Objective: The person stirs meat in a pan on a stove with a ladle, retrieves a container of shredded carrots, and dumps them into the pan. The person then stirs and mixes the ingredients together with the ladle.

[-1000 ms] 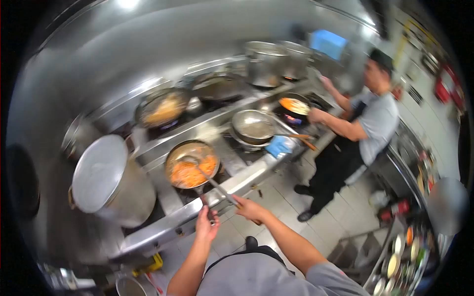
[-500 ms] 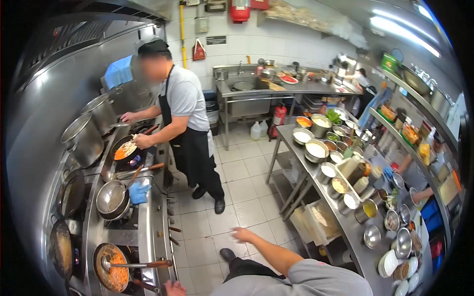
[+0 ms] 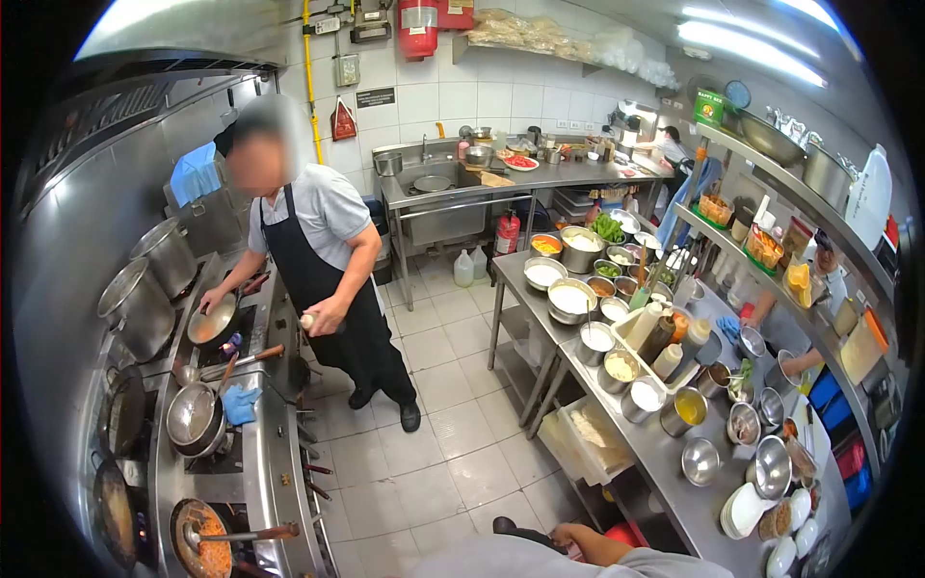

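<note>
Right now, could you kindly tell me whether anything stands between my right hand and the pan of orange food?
Nothing visible blocks the way: only your own shirt and shoe, floor tiles and the stove's front edge lie between your right hand and the pan. The ladle's handle juts out on that side.

Near six o'clock, the person's own shirt (image 3: 501, 561) is of plain grey colour, and at five o'clock one thing (image 3: 626, 534) is bright red. Between seven and eight o'clock, the food (image 3: 215, 553) is orange and the ladle handle (image 3: 281, 531) is brown. At eight o'clock, the cloth (image 3: 241, 405) is light blue. Toward ten o'clock, the co-worker's shirt (image 3: 332, 217) is grey, the apron (image 3: 310, 279) black. At eleven o'clock, the pipe (image 3: 313, 91) is yellow. At two o'clock, the tin (image 3: 708, 108) is green with pale lettering. At six o'clock, pale floor tiles (image 3: 453, 472) make a grid pattern.
</note>
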Tool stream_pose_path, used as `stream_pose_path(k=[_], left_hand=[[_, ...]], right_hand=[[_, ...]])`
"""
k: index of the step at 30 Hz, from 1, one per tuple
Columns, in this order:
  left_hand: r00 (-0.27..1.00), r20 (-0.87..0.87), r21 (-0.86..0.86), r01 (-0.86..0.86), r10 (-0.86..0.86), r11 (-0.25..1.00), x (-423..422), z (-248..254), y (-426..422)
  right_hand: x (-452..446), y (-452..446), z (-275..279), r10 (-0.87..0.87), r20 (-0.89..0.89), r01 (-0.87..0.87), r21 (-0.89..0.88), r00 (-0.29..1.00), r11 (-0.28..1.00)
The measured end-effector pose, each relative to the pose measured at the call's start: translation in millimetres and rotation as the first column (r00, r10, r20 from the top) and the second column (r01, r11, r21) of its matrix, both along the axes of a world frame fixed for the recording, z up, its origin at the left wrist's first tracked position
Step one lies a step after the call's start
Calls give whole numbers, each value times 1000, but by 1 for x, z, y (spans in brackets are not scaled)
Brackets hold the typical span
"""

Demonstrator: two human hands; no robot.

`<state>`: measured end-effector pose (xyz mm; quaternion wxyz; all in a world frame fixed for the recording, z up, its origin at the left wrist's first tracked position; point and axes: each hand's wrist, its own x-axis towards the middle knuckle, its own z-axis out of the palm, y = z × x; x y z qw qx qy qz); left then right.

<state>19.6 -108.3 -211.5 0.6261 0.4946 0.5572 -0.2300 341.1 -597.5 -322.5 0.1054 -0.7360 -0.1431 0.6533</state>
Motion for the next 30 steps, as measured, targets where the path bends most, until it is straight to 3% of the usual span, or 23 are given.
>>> stream_pose_path(k=[3,5,7,11,13,16,18,19,21,22,24,28,30], left_hand=[[999,-34,50,29,-27,998,25,-4,7],[999,-19,102,40,-38,994,49,-9,9],[997,54,149,41,-50,988,80,-8,2],[976,212,154,10,-43,988,145,-4,-30],[973,218,164,40,-75,986,176,16,-62],[948,223,158,194,-227,968,191,29,-93],[688,364,336,532,-628,778,187,-13,-91],[659,354,320,581,-663,748,179,-38,-85],[730,349,358,476,-588,803,162,-80,-62],[700,338,350,527,-629,774,153,-88,-51],[787,454,332,286,-418,899,144,-90,-32],[767,218,238,558,-604,795,150,-67,-14],[732,140,172,646,-667,744,163,-58,-9]], right_hand=[[39,65,100,-313,216,296,108,925,949],[64,78,118,-614,87,569,291,785,769],[90,86,144,-655,33,603,358,755,713],[120,74,156,-621,59,571,332,782,751],[126,59,152,-611,95,588,193,786,785],[132,35,116,-540,143,532,89,830,842],[134,17,86,-412,188,420,-3,892,908],[135,14,78,-341,200,354,-35,919,934],[132,12,85,-374,245,378,32,894,925],[128,13,93,-454,262,449,82,852,890],[111,15,117,-604,255,580,168,756,797],[60,8,144,-816,156,767,280,557,577],[28,-4,151,-824,185,788,240,536,567]])
